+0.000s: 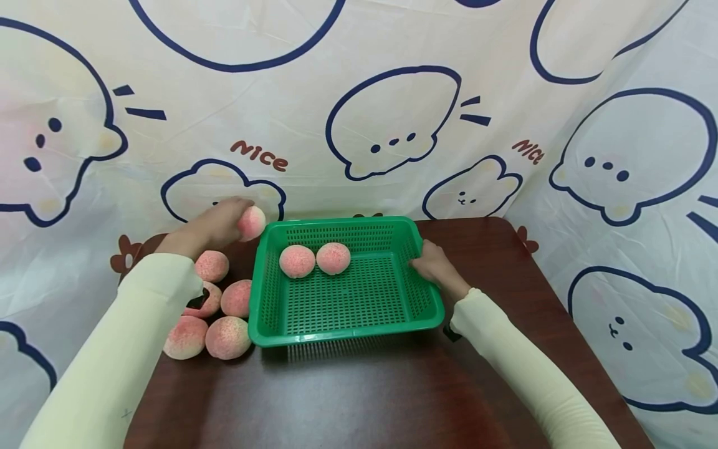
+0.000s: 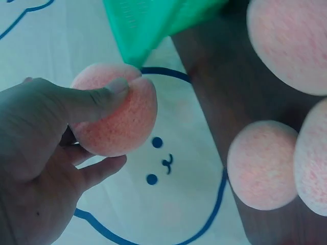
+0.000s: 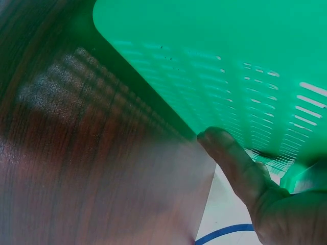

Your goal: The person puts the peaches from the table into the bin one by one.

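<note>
At the basket's back left corner, my left hand [image 1: 219, 224] holds a pink peach [image 1: 252, 223] up off the table. The left wrist view shows the thumb across the held peach [image 2: 115, 125] with fingers behind and beneath it. A green slotted plastic basket [image 1: 348, 335] stands mid-table. Inside it, a left peach [image 1: 297, 261] and a right peach [image 1: 333, 258] sit side by side toward the back left. My right hand [image 1: 434, 265] grips the basket's right rim, fingers reaching over the edge. In the right wrist view, its thumb [image 3: 227, 155] lies along the outer slotted wall.
Several loose peaches [image 1: 228, 338] cluster on the dark wooden table [image 1: 348, 399] left of the basket, partly hidden by my left sleeve [image 1: 146, 312]. A white cartoon-printed cloth [image 1: 303, 125] hangs behind the table and along its sides.
</note>
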A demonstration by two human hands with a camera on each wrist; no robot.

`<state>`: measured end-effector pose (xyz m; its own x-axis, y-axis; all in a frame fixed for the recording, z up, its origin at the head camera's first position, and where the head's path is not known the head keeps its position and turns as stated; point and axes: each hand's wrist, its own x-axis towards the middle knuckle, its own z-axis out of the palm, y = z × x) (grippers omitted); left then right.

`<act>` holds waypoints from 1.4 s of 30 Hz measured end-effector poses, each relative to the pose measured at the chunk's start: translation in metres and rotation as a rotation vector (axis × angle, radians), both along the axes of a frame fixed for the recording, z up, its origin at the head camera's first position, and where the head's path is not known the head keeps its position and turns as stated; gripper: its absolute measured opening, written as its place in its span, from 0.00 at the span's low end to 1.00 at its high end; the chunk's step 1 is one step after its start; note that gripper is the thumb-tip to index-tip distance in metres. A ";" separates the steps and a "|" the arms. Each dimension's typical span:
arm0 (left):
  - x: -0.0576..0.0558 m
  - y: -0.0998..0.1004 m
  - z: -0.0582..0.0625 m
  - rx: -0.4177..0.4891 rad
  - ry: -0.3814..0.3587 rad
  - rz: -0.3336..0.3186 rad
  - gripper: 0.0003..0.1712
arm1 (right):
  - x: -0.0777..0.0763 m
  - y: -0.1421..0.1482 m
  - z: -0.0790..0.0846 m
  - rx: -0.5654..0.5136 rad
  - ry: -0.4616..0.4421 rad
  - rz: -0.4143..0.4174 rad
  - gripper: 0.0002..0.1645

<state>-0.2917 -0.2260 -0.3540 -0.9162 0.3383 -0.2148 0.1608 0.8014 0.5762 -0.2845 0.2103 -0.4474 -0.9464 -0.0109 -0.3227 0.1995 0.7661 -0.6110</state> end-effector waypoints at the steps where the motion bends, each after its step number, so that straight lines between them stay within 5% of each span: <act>1: -0.005 0.001 -0.002 -0.035 0.093 -0.051 0.17 | 0.000 0.000 0.000 -0.001 -0.003 0.000 0.33; 5: -0.010 0.009 -0.001 -0.060 0.216 -0.114 0.25 | 0.000 0.000 0.000 0.000 -0.010 0.001 0.33; 10: -0.008 0.025 0.007 -0.007 0.269 -0.158 0.14 | 0.000 0.000 0.000 -0.003 -0.003 0.004 0.33; 14: -0.007 0.039 0.012 -0.017 0.293 -0.186 0.15 | 0.000 0.000 0.000 0.001 0.004 0.011 0.33; 19: -0.009 0.059 0.017 -0.033 0.264 -0.213 0.23 | 0.001 0.001 0.001 0.007 -0.010 0.012 0.32; 28: -0.016 0.101 0.021 -0.001 0.262 -0.285 0.21 | 0.002 0.001 0.002 -0.002 -0.013 0.010 0.33; 34: -0.019 0.127 0.022 -0.069 0.226 -0.312 0.30 | 0.001 0.002 0.002 0.000 -0.008 0.006 0.33; 42: -0.018 0.150 0.021 -0.128 0.167 -0.334 0.27 | 0.000 0.001 -0.001 0.007 -0.004 0.000 0.33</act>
